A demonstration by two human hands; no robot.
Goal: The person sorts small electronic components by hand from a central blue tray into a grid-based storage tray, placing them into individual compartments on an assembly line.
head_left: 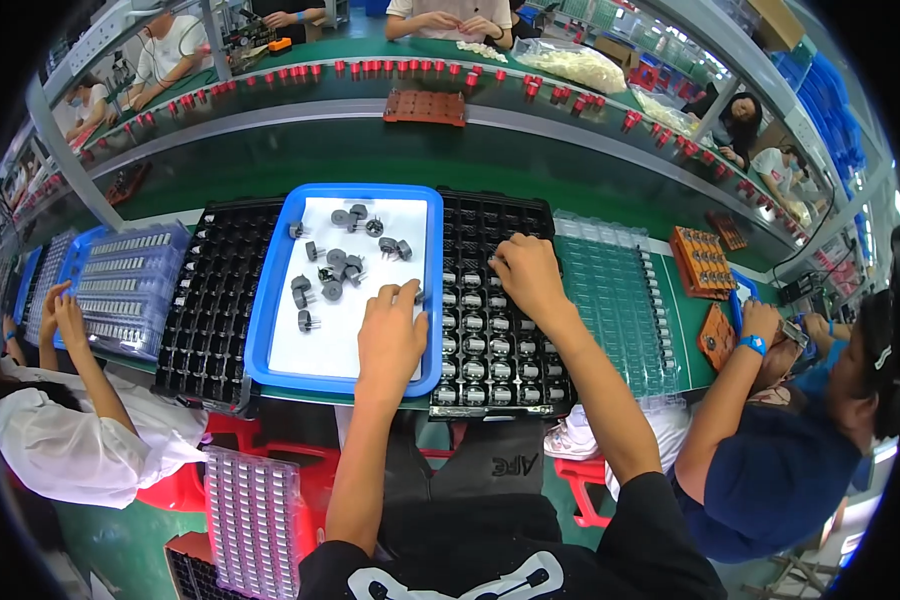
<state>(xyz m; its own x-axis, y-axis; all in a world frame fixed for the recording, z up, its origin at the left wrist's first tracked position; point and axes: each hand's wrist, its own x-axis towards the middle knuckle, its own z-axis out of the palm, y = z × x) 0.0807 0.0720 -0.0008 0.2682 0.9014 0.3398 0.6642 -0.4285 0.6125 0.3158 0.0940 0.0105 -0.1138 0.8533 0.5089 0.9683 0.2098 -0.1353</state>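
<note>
A blue-rimmed tray (262,330) lined with white lies in front of me. Small dark grey round parts (332,290) with metal pins are scattered on its liner. My left hand (390,340) is over the tray's right side, fingers bent down and close together; a bit of grey shows beside the fingertips, but what they hold is hidden. My right hand (530,280) is above the black compartment tray (495,408) on the right, thumb and fingers pinched at one cell. Whatever is in that pinch is too small to make out. Silver cylindrical parts (473,345) fill many nearer cells.
Another black compartment tray (210,290) flanks the blue tray on the left. Clear plastic trays (610,300) lie to the right, with orange fixtures (702,262) beyond. A conveyor (320,140) runs across the far side. Co-workers sit close on both sides.
</note>
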